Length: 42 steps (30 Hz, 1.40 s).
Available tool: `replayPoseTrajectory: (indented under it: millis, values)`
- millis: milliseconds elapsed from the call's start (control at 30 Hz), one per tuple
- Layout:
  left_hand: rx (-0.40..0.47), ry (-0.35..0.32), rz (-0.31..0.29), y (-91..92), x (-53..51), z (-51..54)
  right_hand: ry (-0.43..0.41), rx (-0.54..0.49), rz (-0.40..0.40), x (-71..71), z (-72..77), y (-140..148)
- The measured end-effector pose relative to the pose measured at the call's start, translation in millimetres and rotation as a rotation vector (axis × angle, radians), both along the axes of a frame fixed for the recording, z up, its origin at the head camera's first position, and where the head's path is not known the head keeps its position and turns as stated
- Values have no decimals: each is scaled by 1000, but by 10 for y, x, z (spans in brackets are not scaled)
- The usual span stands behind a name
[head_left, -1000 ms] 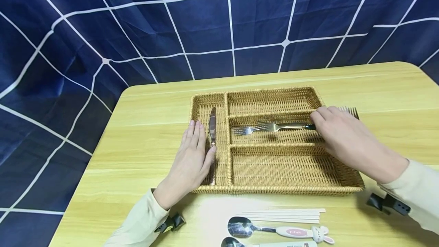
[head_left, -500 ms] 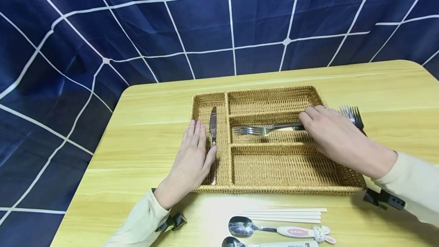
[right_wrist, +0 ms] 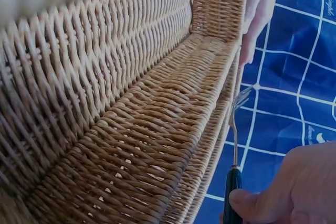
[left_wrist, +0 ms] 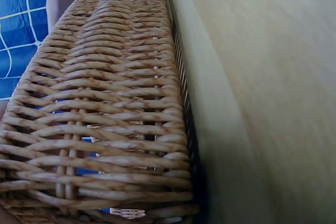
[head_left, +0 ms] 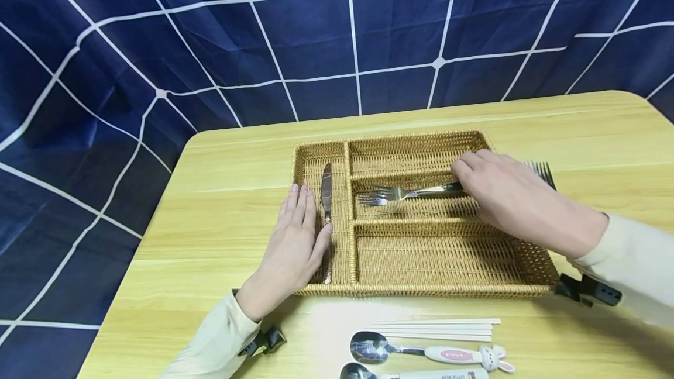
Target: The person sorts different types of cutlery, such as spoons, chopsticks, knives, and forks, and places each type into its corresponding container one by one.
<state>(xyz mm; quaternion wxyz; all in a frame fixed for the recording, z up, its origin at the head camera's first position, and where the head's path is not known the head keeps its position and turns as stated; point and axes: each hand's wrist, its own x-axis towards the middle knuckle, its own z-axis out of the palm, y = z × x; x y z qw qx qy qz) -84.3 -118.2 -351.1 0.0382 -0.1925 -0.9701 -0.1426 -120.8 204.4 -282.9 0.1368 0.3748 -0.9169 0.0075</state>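
Tray (head_left: 421,290): probably light, stiff with a little give in the weave; best lifted by left and right edges.
Fork (head_left: 421,191): over the tray's middle compartment, tines toward the left divider, handle toward the right edge, overlapping a second fork (head_left: 371,200) — cannot tell whether touching. Likely light, rigid, hard to break, slippery on bare metal; best gripped at the dark handle.
Right hand (head_left: 508,197): pinching the fork's handle, thumb pressed to it; back of the hand up, reaching in over the tray's right edge.
Left hand (head_left: 295,244): flat over the tray's left edge — fingers straight toward the far left corner, thumb at the knife (head_left: 327,192).
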Motion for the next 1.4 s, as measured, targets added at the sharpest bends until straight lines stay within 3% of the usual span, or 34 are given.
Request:
replayPoseTrajectory:
  millis: [233, 767, 1133, 1400]
  values:
    - [-12, -14, 7, -1, -5, -12, -111, 62, -62, -91, -4, -96]
    - [-8, -8, 12, 0, -8, -18, -101, 59, -28, -220, -85, -227]
    - [2, 8, 1, -3, -18, -41, -107, 31, -15, -244, -264, -209]
    - [-6, 7, 4, -10, -22, -40, -223, 83, -3, -287, -333, -173]
